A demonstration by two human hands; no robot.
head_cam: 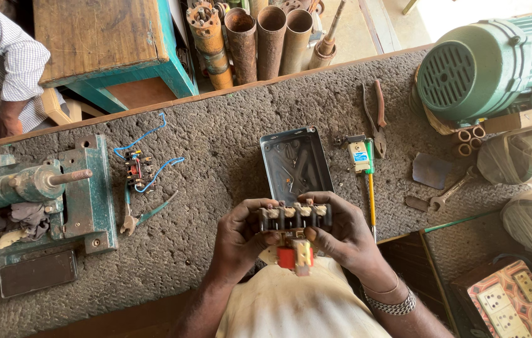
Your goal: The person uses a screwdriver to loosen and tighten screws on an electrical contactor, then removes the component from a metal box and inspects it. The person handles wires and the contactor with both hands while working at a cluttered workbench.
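Both hands meet over the near edge of the bench (216,150), gripping one small electrical part between them. The left hand (241,235) has its fingers (254,206) curled narrowly round the left end of a black terminal block (295,217), thumb pressed to its underside. The right hand (341,235) closes its fingers over the right end of the same block, so the piece is clamped from both sides. A row of pale screw terminals runs along the top of the block, and a red and cream switch body (296,255) hangs just below it, between the two thumbs. The right wrist wears a metal bracelet (394,305).

Just beyond the hands, an open grey metal box (294,164) lies flat on the bench, its hollow side up. Beside it to the right rest a small fuse-like unit with a blue label (360,155) and a yellow-handled screwdriver (371,194), with a pair of pliers (375,116) a little further back. A spanner (450,193) lies near the right, below a large green electric motor (491,62). To the left, well apart from the hands, sits a small component with blue wires (139,169), and beyond it a green bench machine with a threaded shaft (34,188). Rusty pipes (259,40) stand behind the far edge of the bench. Another person's checked sleeve (3,62) shows at the top left corner. A patterned socket board (507,300) lies at the lower right.
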